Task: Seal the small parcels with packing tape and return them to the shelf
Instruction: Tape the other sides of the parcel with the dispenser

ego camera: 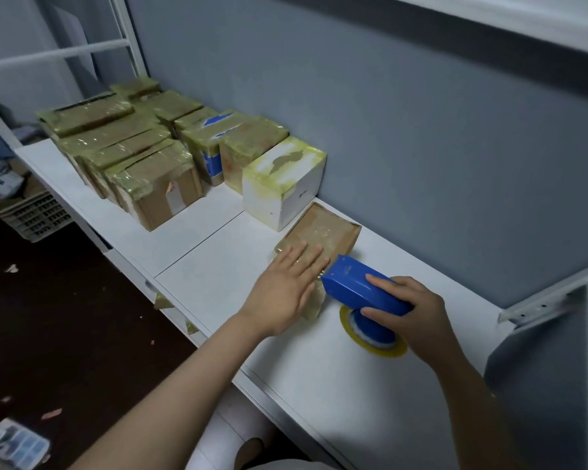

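Many taped parcels [143, 154] stand beyond the left hand [279, 291], pressed flat on a brown parcel [326, 228]; the right hand [414, 317] grips the dispenser [350, 286]. Reshelving likely remains.

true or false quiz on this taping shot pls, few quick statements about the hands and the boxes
1. The left hand lies flat on the flat brown parcel. True.
2. The right hand is empty. False: its fingers curl round the blue tape dispenser.
3. The white box stands on top of the flat brown parcel. False: it stands beside it on the white shelf.
4. The blue tape dispenser carries a tape roll. True.
5. The stacked parcels further left bear no tape. False: yellowish tape covers them.
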